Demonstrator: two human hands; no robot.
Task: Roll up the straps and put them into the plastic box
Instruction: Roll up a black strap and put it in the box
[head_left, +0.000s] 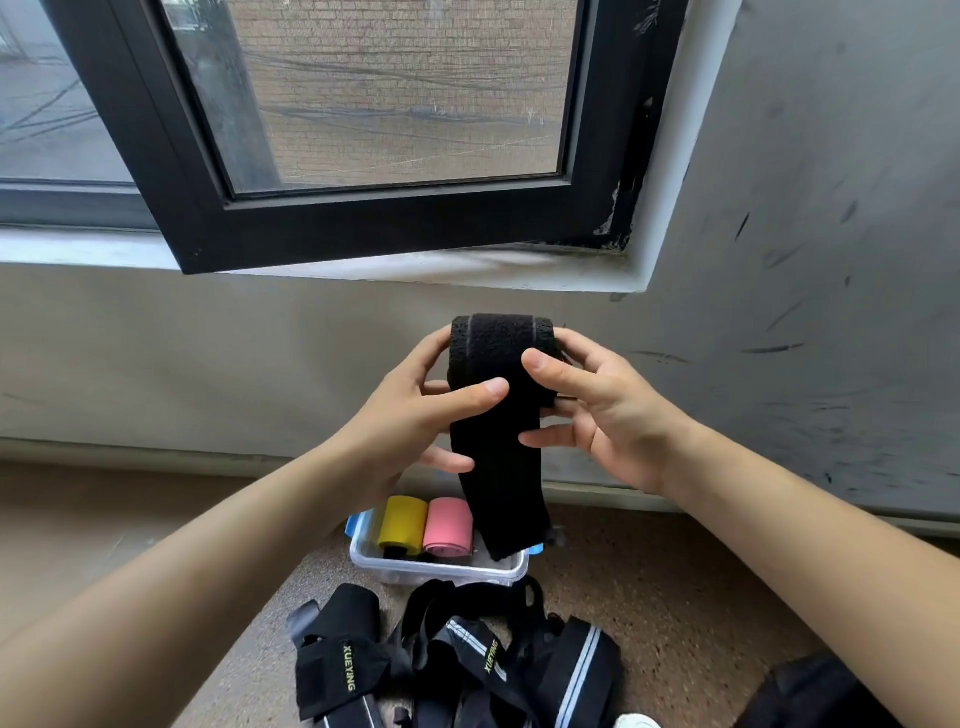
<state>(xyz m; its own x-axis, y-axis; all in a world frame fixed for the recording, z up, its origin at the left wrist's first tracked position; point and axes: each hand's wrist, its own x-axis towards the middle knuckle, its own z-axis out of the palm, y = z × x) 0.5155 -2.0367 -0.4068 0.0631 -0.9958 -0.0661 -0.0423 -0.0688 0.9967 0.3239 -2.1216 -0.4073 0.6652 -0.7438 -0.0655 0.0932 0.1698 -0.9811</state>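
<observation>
Strap (493, 415): likely soft, light, limp; loose tail is hanging over box (441, 571). Left hand (415, 415) and right hand (597, 410) are both gripping its rolled end, probably the best hold.

A black-framed window (363, 218) fills the view from 10 to 1 o'clock, its sash swung inward over a pale sill (467, 270). Through its mesh screen (405, 88), a brick wall (415, 47) and slack cables (415, 111) show in flat daylight. At 3 o'clock the grey plaster wall (831, 260) bears dark scuff marks (774, 349). A skirting board (156, 452) runs along the wall's foot at 9 o'clock, and a brown speckled floor (649, 597) lies at 5 o'clock.
</observation>
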